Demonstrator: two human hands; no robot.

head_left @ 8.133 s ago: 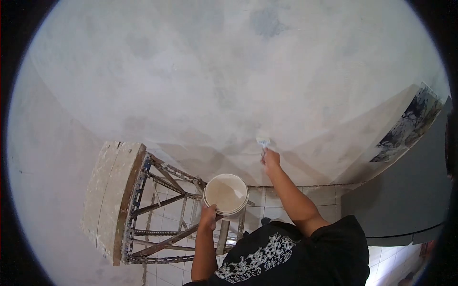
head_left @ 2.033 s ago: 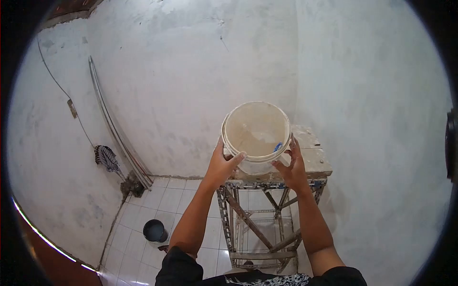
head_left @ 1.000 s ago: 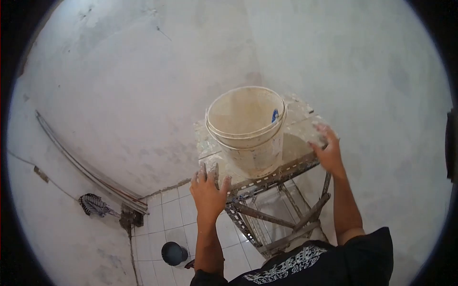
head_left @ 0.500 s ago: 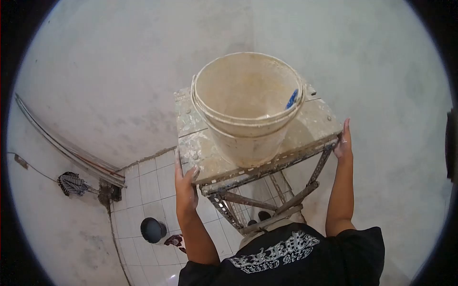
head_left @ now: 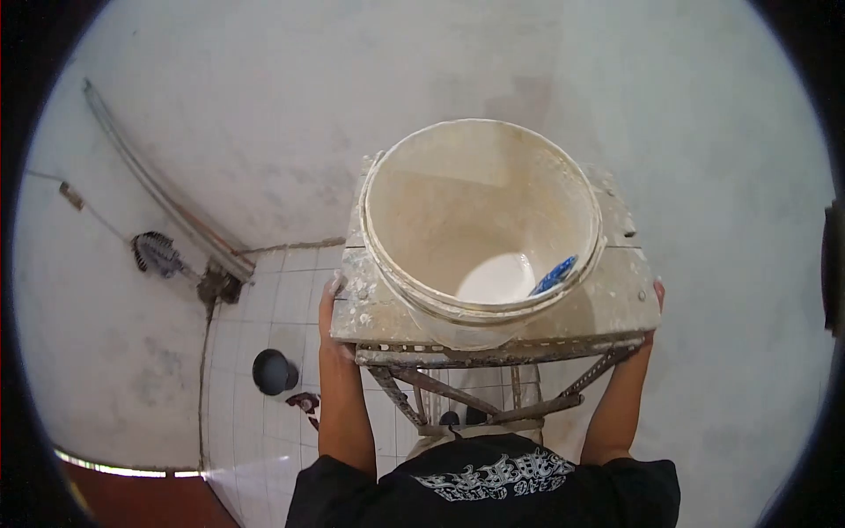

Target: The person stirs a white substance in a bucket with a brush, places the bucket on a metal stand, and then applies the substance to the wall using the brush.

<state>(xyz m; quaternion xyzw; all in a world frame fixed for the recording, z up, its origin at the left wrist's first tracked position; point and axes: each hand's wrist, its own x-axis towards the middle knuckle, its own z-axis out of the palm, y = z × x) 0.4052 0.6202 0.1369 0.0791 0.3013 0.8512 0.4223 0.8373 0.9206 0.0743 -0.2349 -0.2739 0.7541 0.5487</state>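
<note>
Cream plastic, smeared with dried splashes: that's the bucket (head_left: 480, 321), upright on the paint-spattered bench (head_left: 625, 304), its wide mouth facing the camera. Down inside, a pool of white liquid (head_left: 495, 280), and against the wall nearest the right hand leans a blue tool (head_left: 554, 275), possibly a brush, though only its blue part reads clearly.

And the hands! Left hand (head_left: 336, 319) up against the bench's left edge, right hand (head_left: 655, 310) at the opposite edge, the bucket between them and touched by neither. Fingers largely hidden by the boards, so how far either hand is closed, I cannot tell.

Below left, a dark bucket (head_left: 275, 372) sits on the tiled floor (head_left: 251, 427), with long pipes (head_left: 163, 192) leaning on the wall beyond.
</note>
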